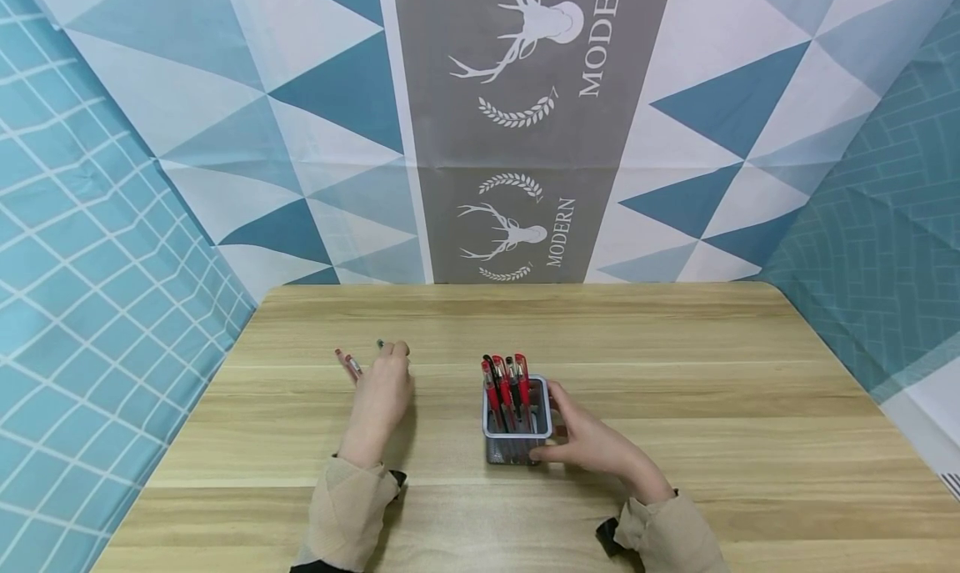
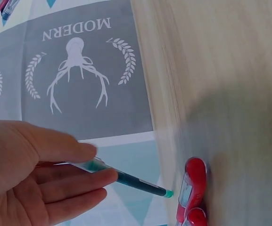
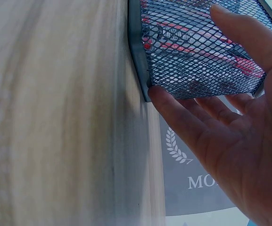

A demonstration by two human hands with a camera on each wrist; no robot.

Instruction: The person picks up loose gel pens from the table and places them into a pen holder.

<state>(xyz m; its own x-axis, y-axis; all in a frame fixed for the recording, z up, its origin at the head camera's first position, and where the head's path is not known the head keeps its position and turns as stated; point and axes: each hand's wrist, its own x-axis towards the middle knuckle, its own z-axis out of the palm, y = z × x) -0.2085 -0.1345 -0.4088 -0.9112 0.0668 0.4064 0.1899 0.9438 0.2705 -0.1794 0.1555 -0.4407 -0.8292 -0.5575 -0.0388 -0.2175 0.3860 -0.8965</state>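
My left hand (image 1: pixel 382 394) pinches a dark green pen (image 2: pixel 138 182) between thumb and fingers, over the left part of the table; in the head view only its tip shows past the fingers. Two red pens (image 1: pixel 349 364) lie just left of that hand, and their red ends (image 2: pixel 195 176) appear in the left wrist view. A black mesh pen holder (image 1: pixel 510 450) stands upright near the middle, with several red and black pens (image 1: pixel 504 389) leaning inside. Around its right side curls my right hand (image 1: pixel 592 439), thumb on the near face; the right wrist view shows fingers against the mesh (image 3: pixel 197 61).
The wooden table (image 1: pixel 675 373) reaches back to a patterned cloth (image 1: pixel 510 148) hanging behind it. Blue tiled-pattern cloth (image 1: pixel 90 248) borders the left side, and teal cloth (image 1: pixel 900 214) the right.
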